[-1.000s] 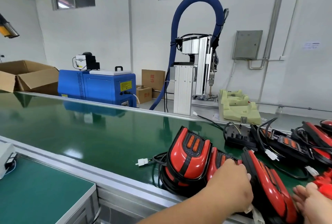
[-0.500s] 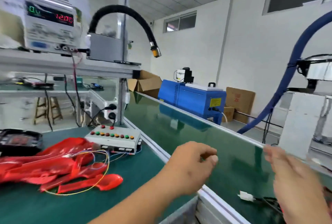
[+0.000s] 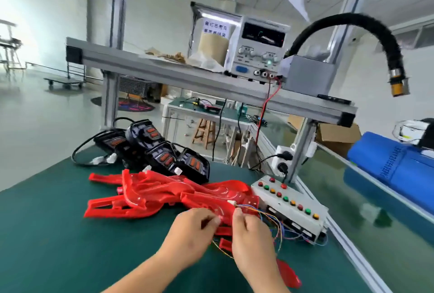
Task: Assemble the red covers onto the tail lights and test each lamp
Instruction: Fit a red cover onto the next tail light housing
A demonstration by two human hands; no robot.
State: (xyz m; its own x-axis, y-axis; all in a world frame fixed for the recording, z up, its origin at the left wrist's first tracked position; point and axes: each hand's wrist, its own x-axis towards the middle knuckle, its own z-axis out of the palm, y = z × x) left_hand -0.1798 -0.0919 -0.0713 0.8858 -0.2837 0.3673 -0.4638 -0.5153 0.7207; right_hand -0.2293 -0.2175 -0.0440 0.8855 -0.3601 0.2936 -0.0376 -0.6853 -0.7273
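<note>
Head view, and both hands are low in the middle of the green bench (image 3: 58,222). The left hand (image 3: 192,234) has its fingers curled, thumb and fingertips pinching the near edge of a red cover (image 3: 222,212). The right hand (image 3: 251,238) is just beside it, fingers bent down onto the same cover where thin coloured wires (image 3: 276,222) run in. Its back hides the grip, so I cannot tell whether it holds cover or wire.

That cover is the near end of a loose pile of red covers (image 3: 150,196) sprawled across the bench, overlapping one another. One more red piece (image 3: 288,274) lies apart at the near right, below the right wrist.

Behind the pile sit the black tail lights (image 3: 164,151), several of them bunched together, with orange inserts showing and black cables looping off to the left.

To the right of the hands is a white test box (image 3: 291,205) with red, green and yellow buttons; the coloured wires lead to it. Above, an aluminium shelf (image 3: 187,76) carries a power supply (image 3: 258,50). Past the shelf post stands an open cardboard box (image 3: 338,135), its inside out of sight.
</note>
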